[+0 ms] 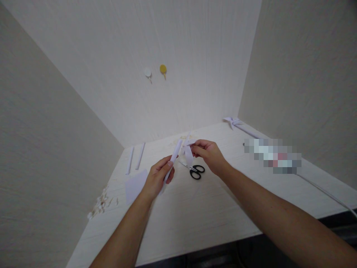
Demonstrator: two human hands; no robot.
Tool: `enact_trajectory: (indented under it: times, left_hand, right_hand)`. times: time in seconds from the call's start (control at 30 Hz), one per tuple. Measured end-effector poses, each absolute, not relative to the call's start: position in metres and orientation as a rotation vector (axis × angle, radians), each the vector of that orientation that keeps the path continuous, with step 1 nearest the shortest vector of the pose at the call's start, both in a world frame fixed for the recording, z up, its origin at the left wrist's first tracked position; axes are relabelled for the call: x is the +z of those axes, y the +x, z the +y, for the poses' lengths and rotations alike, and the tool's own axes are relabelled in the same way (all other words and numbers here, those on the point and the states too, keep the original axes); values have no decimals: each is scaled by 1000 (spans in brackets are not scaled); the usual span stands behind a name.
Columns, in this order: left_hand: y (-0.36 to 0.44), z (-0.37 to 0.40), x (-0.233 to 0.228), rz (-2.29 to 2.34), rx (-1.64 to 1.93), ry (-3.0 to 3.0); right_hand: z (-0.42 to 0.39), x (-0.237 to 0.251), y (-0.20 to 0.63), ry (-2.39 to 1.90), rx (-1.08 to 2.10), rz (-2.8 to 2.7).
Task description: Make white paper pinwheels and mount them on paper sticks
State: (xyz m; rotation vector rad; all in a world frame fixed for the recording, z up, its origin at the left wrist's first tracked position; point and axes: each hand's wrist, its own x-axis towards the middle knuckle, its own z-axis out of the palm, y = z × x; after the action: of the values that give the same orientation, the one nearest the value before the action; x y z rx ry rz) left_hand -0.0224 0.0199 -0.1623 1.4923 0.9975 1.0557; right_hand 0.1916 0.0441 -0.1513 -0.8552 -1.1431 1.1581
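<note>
In the head view, my left hand (159, 175) is closed round a white rolled paper tube (175, 152), which tilts up and away to the right. My right hand (206, 153) pinches a white paper pinwheel (187, 152) by one blade, just right of the tube's upper end. A narrow gap seems to lie between tube and pinwheel. Below the pinwheel, black-handled scissors (195, 171) lie on the table, blades pointing up-left. Part of the pinwheel's centre is hard to make out.
Two more paper tubes (129, 160) and a white paper sheet (135, 186) lie at left, near small scraps (100, 203). A pinwheel on a stick (237, 123) rests at the back right. A blurred-out object (273, 156) with a white cable (323, 188) lies at right. Walls enclose the table (223, 216).
</note>
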Motion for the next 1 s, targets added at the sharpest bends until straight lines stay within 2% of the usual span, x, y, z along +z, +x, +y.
enact_trajectory:
  times: [0.5, 1.0]
  left_hand:
    - [-22, 20, -167, 1183, 1186, 1671]
    - [-17, 17, -169, 1067, 1138, 1663]
  right_hand:
    - [43, -150, 191, -851, 1188, -1146]
    - [41, -150, 191, -816, 1224, -1145]
